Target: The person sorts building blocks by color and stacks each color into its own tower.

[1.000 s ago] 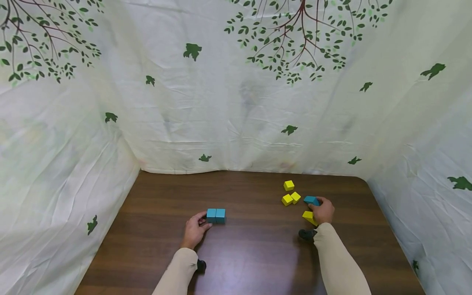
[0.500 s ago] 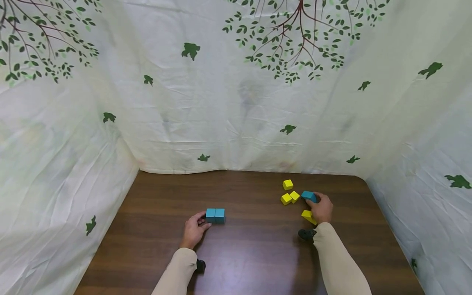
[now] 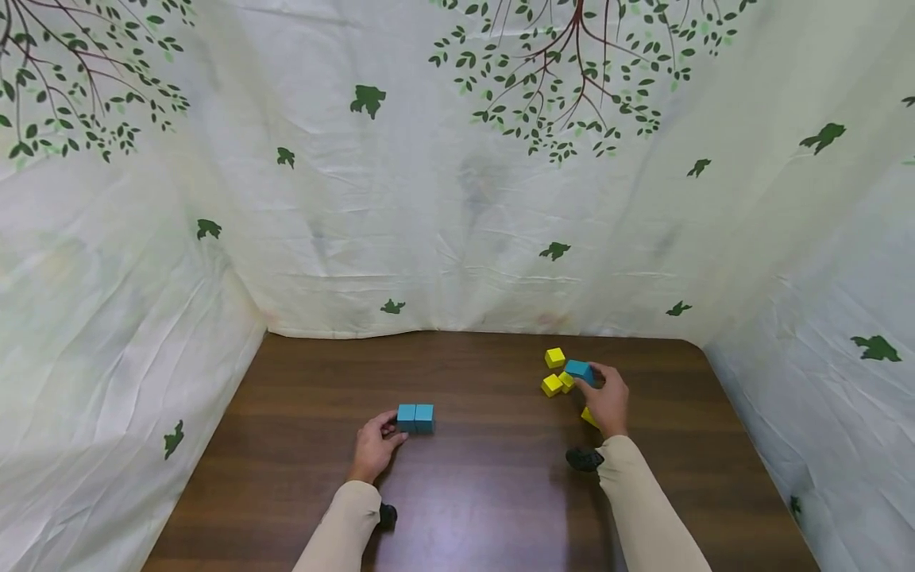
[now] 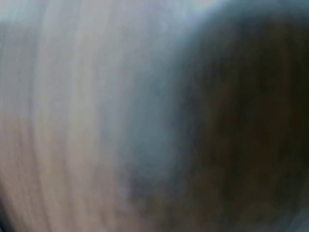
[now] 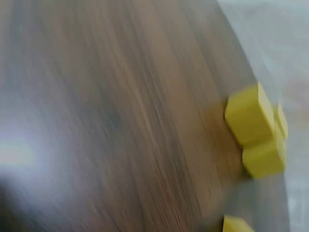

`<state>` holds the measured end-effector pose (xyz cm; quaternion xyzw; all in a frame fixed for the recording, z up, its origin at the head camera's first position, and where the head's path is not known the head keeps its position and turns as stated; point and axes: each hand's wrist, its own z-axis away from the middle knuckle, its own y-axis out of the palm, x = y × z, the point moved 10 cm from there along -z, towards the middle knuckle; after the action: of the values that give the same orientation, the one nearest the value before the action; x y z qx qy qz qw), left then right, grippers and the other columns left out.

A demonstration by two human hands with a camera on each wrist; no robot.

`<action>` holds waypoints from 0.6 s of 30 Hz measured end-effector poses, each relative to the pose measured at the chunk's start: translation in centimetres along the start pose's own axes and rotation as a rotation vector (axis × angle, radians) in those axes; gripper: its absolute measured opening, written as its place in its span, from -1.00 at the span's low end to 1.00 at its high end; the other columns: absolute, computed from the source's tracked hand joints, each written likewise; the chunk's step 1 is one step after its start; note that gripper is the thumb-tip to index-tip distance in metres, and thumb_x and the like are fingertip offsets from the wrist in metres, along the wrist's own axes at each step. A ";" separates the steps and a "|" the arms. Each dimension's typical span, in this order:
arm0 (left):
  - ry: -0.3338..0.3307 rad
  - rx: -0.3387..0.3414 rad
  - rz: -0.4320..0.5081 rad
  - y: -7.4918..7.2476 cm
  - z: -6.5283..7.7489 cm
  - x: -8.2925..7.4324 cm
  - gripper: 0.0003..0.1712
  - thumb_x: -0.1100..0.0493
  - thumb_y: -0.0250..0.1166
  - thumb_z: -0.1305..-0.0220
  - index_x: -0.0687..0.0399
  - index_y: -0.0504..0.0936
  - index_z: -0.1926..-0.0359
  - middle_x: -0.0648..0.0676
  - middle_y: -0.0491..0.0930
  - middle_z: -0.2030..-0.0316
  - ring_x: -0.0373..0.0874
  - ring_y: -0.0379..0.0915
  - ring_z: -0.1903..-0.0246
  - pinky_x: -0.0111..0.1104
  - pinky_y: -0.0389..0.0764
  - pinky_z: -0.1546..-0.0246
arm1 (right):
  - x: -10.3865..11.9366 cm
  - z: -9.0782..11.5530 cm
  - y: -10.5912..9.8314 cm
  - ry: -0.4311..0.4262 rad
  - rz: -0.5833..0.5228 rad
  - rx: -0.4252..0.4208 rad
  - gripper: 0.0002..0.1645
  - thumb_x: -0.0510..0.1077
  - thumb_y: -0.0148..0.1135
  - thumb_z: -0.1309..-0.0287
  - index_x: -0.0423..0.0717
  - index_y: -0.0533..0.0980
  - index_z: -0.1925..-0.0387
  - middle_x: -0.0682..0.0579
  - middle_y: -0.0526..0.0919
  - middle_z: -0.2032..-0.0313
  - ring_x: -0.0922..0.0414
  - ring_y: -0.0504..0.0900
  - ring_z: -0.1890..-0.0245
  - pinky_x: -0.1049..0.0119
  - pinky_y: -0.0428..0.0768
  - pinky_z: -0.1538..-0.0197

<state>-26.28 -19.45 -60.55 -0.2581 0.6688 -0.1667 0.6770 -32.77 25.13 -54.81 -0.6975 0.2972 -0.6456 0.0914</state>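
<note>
In the head view my left hand [image 3: 375, 446] has its forefinger and thumb at the left end of two blue cubes [image 3: 415, 418], which sit side by side on the table. It appears to pinch the left cube; the far fingers are partly hidden. To the right, my right hand [image 3: 606, 400] pinches a blue block [image 3: 579, 370] with slanting sides between thumb and fingers, just above or beside the small yellow cubes [image 3: 552, 385]. Part of a yellow wedge-like block [image 3: 588, 416] shows under that hand. The left wrist view is blurred. Yellow blocks [image 5: 250, 116] appear in the right wrist view.
Another yellow cube [image 3: 554, 357] lies behind the group. The brown wooden table [image 3: 486, 508] ends at a white leaf-printed cloth [image 3: 443, 199] at the back and both sides. A dark wrist-worn device [image 3: 584, 458] sits by the right cuff.
My right hand has carried the blue block leftward and away from me, closer to the yellow cubes. The left hand and the two blue cubes stay put.
</note>
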 end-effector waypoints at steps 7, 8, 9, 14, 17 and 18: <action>0.003 -0.001 0.008 -0.1 0.0 -0.1 -0.53 0.42 0.42 -0.04 0.37 0.59 -0.03 0.19 0.59 0.28 0.04 0.48 0.23 -0.10 0.50 0.12 | 2.7 1.7 1.5 -0.051 -0.041 -0.004 -0.51 -0.22 0.39 -0.10 -0.33 0.51 -0.06 -0.25 0.52 0.03 -0.15 0.48 0.04 -0.04 0.45 -0.08; 0.002 0.001 0.007 0.0 0.0 -0.1 -0.53 0.42 0.42 -0.04 0.37 0.59 -0.03 0.19 0.59 0.28 0.04 0.48 0.22 -0.10 0.50 0.12 | 3.0 1.9 1.7 -0.061 -0.046 -0.006 -0.51 -0.23 0.39 -0.09 -0.34 0.51 -0.05 -0.26 0.53 0.03 -0.15 0.49 0.05 -0.05 0.46 -0.07; 0.003 0.004 0.004 0.0 0.1 -0.1 -0.53 0.42 0.42 -0.04 0.38 0.59 -0.04 0.19 0.59 0.28 0.04 0.48 0.22 -0.10 0.51 0.12 | 3.3 2.2 1.9 -0.072 -0.048 -0.010 -0.51 -0.24 0.40 -0.08 -0.33 0.52 -0.05 -0.25 0.53 0.04 -0.15 0.49 0.07 -0.05 0.46 -0.05; 0.000 0.003 0.009 0.1 0.0 0.2 -0.54 0.41 0.43 -0.04 0.36 0.59 -0.03 0.18 0.59 0.28 0.03 0.48 0.22 -0.10 0.51 0.11 | 4.4 3.6 3.1 -0.098 -0.081 -0.014 -0.50 -0.21 0.42 -0.06 -0.31 0.54 -0.04 -0.23 0.56 0.07 -0.13 0.51 0.12 -0.04 0.50 0.01; 0.004 -0.001 0.010 0.1 0.0 0.1 -0.55 0.41 0.43 -0.04 0.36 0.60 -0.02 0.19 0.59 0.27 0.03 0.48 0.22 -0.10 0.51 0.11 | 5.1 4.5 4.1 -0.101 -0.091 -0.010 -0.50 -0.19 0.44 -0.04 -0.26 0.56 -0.04 -0.20 0.58 0.09 -0.10 0.53 0.14 0.01 0.51 0.04; 0.005 -0.001 0.012 0.1 0.0 0.1 -0.55 0.41 0.42 -0.05 0.36 0.60 -0.02 0.19 0.59 0.27 0.04 0.48 0.22 -0.09 0.51 0.11 | 5.3 4.8 4.4 -0.107 -0.096 -0.008 -0.50 -0.20 0.45 -0.03 -0.26 0.57 -0.03 -0.19 0.59 0.10 -0.09 0.53 0.15 0.01 0.51 0.04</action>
<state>-26.27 -19.46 -60.71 -0.2539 0.6722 -0.1628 0.6762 -29.60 17.49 -53.26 -0.7449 0.2606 -0.6098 0.0734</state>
